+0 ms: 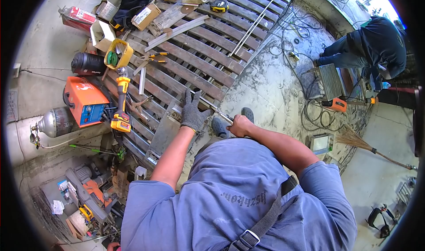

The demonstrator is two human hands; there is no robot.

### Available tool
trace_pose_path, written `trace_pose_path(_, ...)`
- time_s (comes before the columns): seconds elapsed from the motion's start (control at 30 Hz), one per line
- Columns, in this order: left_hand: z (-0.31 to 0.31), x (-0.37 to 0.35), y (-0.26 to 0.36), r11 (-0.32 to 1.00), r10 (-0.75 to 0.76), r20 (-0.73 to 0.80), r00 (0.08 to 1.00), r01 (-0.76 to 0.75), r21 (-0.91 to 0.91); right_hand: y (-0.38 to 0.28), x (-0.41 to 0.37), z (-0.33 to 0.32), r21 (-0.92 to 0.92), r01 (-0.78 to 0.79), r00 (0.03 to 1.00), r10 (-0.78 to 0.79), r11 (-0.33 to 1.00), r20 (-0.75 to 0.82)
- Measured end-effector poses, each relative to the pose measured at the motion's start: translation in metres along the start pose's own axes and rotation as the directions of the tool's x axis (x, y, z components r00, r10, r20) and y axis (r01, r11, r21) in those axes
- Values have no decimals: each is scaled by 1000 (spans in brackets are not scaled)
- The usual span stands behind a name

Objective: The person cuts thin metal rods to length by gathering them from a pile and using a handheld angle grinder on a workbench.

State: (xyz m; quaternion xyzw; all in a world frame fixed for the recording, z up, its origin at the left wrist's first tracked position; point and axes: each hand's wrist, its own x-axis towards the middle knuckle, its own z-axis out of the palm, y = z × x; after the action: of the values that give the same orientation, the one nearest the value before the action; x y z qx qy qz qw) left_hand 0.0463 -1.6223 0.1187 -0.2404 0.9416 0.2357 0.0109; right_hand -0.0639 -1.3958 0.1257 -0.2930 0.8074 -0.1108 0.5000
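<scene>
My left hand (pixel 194 113), in a dark grey knitted glove, is at the edge of the slatted metal bench (pixel 201 51). Its fingers are stretched out and apart, lying over a slim metal rod-like tool (pixel 215 108). Bare and closed, my right hand (pixel 241 126) grips the near end of that tool. The tool slants from the bench edge down toward my body; its far part is partly hidden by the glove. Below my left hand, a flat grey metal plate (pixel 164 129) lies along the bench edge.
On the bench are a yellow cordless grinder (pixel 121 100), an orange welding machine (pixel 86 101), pliers (pixel 152 58) and a tape measure (pixel 219 5). A gas cylinder (pixel 57 121) lies left. Cables (pixel 287 51) cross the floor toward a bent-over person (pixel 376 45). A broom (pixel 356 140) lies right.
</scene>
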Motion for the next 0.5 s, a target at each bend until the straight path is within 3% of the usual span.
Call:
trace_pose_path(0.33, -4, -1, 1, 998, -19, 37, 999, 21, -57, 7, -4, 5, 52, 17, 993, -11, 999, -119)
trace_pose_path(0.43, -8, -4, 8, 995, -25, 36, 999, 22, 96, 9, 3, 8, -8, 32, 993, -33, 999, -111)
trace_pose_path(0.5, -27, -1, 15, 994, -64, 123, 990, 53, 92, 7, -5, 1, -18, 26, 996, -27, 1000, -86)
